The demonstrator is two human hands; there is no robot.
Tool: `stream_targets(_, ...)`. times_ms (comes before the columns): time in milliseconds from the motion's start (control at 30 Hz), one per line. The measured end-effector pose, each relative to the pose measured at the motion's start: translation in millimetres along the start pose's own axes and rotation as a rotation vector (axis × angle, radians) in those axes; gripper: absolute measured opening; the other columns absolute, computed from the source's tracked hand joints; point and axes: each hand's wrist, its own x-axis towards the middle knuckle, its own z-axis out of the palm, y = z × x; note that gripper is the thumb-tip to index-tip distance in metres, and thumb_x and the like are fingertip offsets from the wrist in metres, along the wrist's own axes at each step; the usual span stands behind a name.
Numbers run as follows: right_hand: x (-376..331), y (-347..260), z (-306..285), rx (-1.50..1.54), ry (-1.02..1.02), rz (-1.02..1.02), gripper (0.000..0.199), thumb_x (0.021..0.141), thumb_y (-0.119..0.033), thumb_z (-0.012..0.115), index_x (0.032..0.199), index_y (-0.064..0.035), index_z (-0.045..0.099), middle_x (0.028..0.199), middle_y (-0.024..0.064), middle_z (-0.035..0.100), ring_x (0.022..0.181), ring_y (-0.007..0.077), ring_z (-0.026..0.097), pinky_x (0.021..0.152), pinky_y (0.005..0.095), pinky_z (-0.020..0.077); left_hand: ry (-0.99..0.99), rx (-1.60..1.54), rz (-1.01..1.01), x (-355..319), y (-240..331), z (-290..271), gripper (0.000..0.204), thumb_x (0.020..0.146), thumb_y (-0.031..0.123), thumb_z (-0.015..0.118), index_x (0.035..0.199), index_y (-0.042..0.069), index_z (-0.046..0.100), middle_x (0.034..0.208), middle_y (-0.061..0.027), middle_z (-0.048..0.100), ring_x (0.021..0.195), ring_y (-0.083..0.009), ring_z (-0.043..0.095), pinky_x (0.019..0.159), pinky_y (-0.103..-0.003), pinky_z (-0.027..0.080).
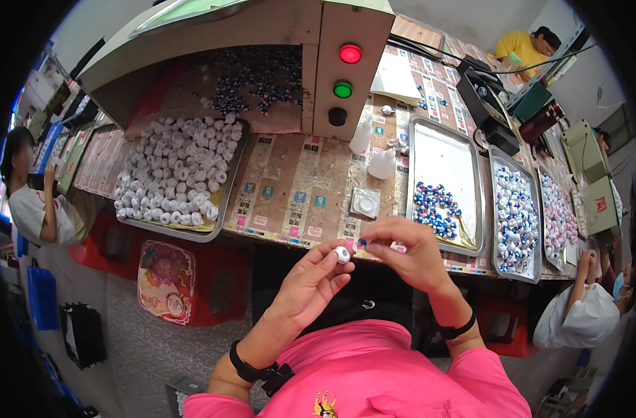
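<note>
White, rounded pieces [182, 160] lie heaped in a metal tray [235, 171] at the left of the patterned table [283, 171]. Toward the centre, over the near table edge, the left hand [307, 282] is half open: thumb and forefinger pinch one white piece [343, 256], the remaining fingers loosely curled and apart. The held piece shows a grey round spot, possibly an opening. Judged by its look, it is light, hard and rather smooth, likely to roll or slip if squeezed off-centre; it is best held across its widest girth, leaving the spotted face uncovered. Just to its right, and apparently apart from it, is a small blue piece [362, 244] at the fingertips of the right hand [408, 254], whose thumb and forefinger are nearly closed upon it. Being smaller, this piece probably weighs next to nothing, seems stiff, and is easily dropped; a light tip grip at its edge should suffice. Its exact shape is hidden by the fingers. Farther right, small blue, red and white parts [436, 209] lie in a second tray [443, 150]; beyond stands a third tray of larger white-and-blue pieces [516, 219].
</note>
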Motion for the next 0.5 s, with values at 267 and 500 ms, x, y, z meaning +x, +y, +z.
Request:
stream_targets(267, -18, 4, 13, 0.108, 0.009, 0.037, 0.022, 0.079, 0.002, 0.070, 0.100, -0.0031, 0.070, 0.096, 0.0109, 0.067, 0.080, 0.0140, 0.064, 0.066, 0.0240, 0.0509, -0.040, 0.010, -0.031, 5, -6, -3, 0.028, 0.096, 0.013, 0.053, 0.123, 0.003, 0.052, 0.105, -0.0068, 0.063, 0.092, -0.0140, 0.063, 0.081, -0.027, 0.053)
stream_targets(500, -21, 8, 13, 0.128, -0.007, -0.003, 0.023, 0.076, 0.005, 0.071, 0.097, -0.0028, 0.070, 0.093, 0.0105, 0.068, 0.082, 0.0172, 0.065, 0.070, 0.0266, 0.0522, -0.016, 0.108, 0.029, 5, -10, -6, 0.028, 0.092, 0.008, 0.059, 0.119, 0.002, 0.056, 0.097, -0.0085, 0.066, 0.086, -0.0150, 0.066, 0.077, -0.026, 0.056)
